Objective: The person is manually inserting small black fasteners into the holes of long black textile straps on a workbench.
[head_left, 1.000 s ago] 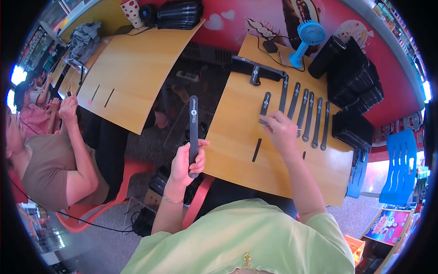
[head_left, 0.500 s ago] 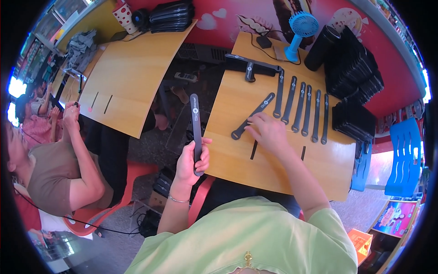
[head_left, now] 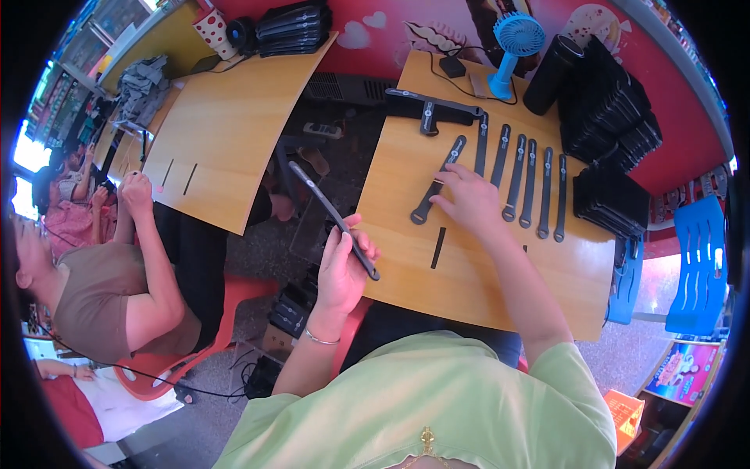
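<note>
My left hand, raised past the table's left edge, is closed round a dark grey strap with white print, which slants up to the left. Over the table my right hand has thumb and fingers apart. Its fingertips touch another dark strap that lies at a slant and has a slotted rounded end. To its right several like straps lie side by side in a row, their slotted ends toward me. My right hand partly covers the nearest ones. Farther back, more dark straps lie crosswise.
A blue fan, a black cylinder and stacked black packs stand along my table's back and right. Across a gap to the left is another table, with a seated person. A blue chair stands right.
The strap in my left hand has tipped leftward, and that hand has moved slightly right. The strap under my right hand has turned more upright and shifted toward the row.
</note>
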A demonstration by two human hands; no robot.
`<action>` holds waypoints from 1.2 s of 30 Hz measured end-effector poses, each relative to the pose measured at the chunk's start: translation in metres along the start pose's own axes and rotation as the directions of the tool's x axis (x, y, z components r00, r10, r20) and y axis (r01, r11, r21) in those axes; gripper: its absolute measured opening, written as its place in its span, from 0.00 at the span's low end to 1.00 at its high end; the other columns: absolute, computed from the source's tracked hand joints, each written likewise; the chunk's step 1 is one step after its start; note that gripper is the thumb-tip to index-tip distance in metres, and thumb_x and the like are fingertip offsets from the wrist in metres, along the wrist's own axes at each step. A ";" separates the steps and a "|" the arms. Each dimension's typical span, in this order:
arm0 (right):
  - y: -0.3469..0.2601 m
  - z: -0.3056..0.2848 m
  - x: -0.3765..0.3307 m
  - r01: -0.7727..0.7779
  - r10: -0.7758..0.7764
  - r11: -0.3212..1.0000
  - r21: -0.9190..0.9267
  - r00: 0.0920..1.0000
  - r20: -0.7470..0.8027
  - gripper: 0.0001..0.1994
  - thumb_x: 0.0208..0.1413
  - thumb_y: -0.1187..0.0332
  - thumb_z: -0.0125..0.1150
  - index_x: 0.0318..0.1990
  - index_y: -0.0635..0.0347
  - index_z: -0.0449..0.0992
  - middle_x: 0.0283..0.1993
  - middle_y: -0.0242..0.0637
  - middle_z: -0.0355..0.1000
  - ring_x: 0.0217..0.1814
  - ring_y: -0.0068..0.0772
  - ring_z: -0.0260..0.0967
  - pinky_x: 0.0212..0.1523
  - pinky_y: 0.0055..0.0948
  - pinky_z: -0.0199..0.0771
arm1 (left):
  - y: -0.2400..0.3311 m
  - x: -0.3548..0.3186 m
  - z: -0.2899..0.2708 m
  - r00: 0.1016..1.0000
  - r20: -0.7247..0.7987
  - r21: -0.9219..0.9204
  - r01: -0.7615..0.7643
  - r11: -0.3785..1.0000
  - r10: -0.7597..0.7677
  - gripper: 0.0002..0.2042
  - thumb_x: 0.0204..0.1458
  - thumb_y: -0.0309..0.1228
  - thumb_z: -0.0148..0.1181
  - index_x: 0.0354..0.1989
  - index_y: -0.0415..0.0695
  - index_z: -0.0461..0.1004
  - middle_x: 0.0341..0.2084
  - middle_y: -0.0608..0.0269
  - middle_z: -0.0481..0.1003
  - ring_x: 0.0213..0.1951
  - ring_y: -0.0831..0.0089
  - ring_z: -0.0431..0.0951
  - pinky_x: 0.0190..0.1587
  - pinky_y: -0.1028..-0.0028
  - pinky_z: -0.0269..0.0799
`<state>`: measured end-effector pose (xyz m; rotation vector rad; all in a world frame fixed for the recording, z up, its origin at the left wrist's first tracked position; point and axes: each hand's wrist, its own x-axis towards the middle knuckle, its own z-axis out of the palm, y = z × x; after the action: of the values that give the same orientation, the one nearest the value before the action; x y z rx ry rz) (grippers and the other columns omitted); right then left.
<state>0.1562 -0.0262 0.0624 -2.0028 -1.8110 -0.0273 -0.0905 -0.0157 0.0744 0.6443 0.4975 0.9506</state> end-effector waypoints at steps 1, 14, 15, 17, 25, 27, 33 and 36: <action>-0.005 -0.009 -0.002 -0.022 0.021 1.000 0.023 1.000 0.010 0.17 0.44 0.60 0.65 0.43 0.50 0.76 0.47 0.32 0.72 0.36 0.33 0.72 0.36 0.27 0.72 | -0.003 0.002 0.002 1.000 -0.005 0.003 0.000 1.000 0.000 0.16 0.61 0.35 0.42 0.54 0.41 0.61 0.28 0.65 0.66 0.31 0.77 0.67 0.38 0.75 0.64; -0.053 -0.049 -0.070 0.138 0.011 0.744 0.654 0.976 -0.219 0.16 0.37 0.77 0.70 0.38 0.54 0.78 0.34 0.33 0.71 0.30 0.23 0.67 0.22 0.19 0.62 | -0.029 0.016 0.067 0.994 0.106 0.016 0.006 1.000 -0.007 0.15 0.62 0.32 0.41 0.56 0.44 0.56 0.51 0.51 0.67 0.46 0.67 0.73 0.45 0.74 0.72; -0.052 -0.051 -0.070 0.096 0.056 0.748 0.657 0.977 -0.206 0.15 0.37 0.76 0.69 0.37 0.54 0.78 0.34 0.33 0.71 0.31 0.26 0.69 0.25 0.22 0.67 | -0.033 0.015 0.068 0.994 0.107 0.019 0.006 1.000 -0.008 0.15 0.62 0.32 0.41 0.56 0.44 0.56 0.51 0.51 0.67 0.46 0.67 0.73 0.45 0.74 0.72; -0.049 -0.055 -0.070 0.053 0.104 0.748 0.662 0.975 -0.195 0.14 0.38 0.76 0.68 0.36 0.54 0.78 0.34 0.33 0.71 0.32 0.30 0.72 0.29 0.25 0.72 | -0.040 0.013 0.069 0.979 0.201 0.177 0.006 0.984 -0.042 0.18 0.58 0.25 0.46 0.57 0.44 0.57 0.48 0.54 0.68 0.45 0.70 0.73 0.45 0.73 0.73; -0.045 -0.069 -0.074 0.004 0.153 0.843 0.537 0.957 -0.246 0.14 0.48 0.72 0.60 0.45 0.53 0.76 0.30 0.32 0.72 0.28 0.30 0.70 0.26 0.26 0.69 | -0.036 0.017 0.077 0.992 0.127 0.131 -0.030 0.991 0.013 0.22 0.55 0.21 0.51 0.59 0.42 0.56 0.44 0.59 0.70 0.45 0.69 0.74 0.51 0.69 0.72; -0.042 -0.066 -0.075 0.028 0.127 0.877 0.479 0.949 -0.288 0.15 0.47 0.73 0.60 0.45 0.52 0.76 0.26 0.31 0.71 0.25 0.29 0.69 0.24 0.26 0.67 | -0.036 0.018 0.078 0.990 0.137 0.144 -0.044 0.989 0.024 0.22 0.55 0.21 0.51 0.59 0.42 0.56 0.43 0.60 0.70 0.45 0.68 0.74 0.51 0.69 0.72; -0.048 -0.068 -0.076 0.026 0.103 0.932 0.362 0.938 -0.330 0.15 0.47 0.74 0.60 0.45 0.51 0.74 0.20 0.29 0.70 0.20 0.28 0.65 0.20 0.25 0.64 | -0.038 0.017 0.077 0.986 0.154 0.174 -0.095 0.980 0.068 0.24 0.54 0.23 0.53 0.59 0.43 0.55 0.44 0.57 0.71 0.47 0.66 0.73 0.51 0.67 0.72; -0.051 -0.067 -0.076 0.017 0.109 0.926 0.377 0.945 -0.309 0.14 0.47 0.73 0.61 0.44 0.52 0.73 0.22 0.30 0.72 0.19 0.28 0.65 0.20 0.25 0.64 | -0.039 0.018 0.076 0.988 0.128 0.183 -0.107 0.977 0.084 0.23 0.54 0.21 0.52 0.59 0.43 0.56 0.44 0.57 0.71 0.47 0.67 0.73 0.50 0.67 0.72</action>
<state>0.1155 -0.1175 0.1155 -1.6567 -1.4337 0.0036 -0.0103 -0.0380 0.0992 0.8992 0.4564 0.9552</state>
